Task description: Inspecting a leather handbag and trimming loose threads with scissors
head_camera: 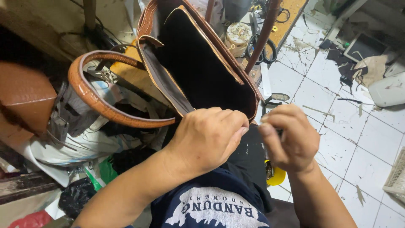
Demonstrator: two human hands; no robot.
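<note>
Brown leather handbag (202, 63) propped open on the lap, zip edge toward the body. Left hand (206, 137) curled shut over the near rim, gripping it. Right hand (291, 137) pinched closed on something small and dark, hard to identify. Likely risk: rim slipping free, bag tipping toward the tiled floor (350, 126).

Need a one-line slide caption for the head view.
Left hand grips the rim of an open brown leather handbag while the right hand pinches a small dark item beside it, above a white tiled floor.
</note>
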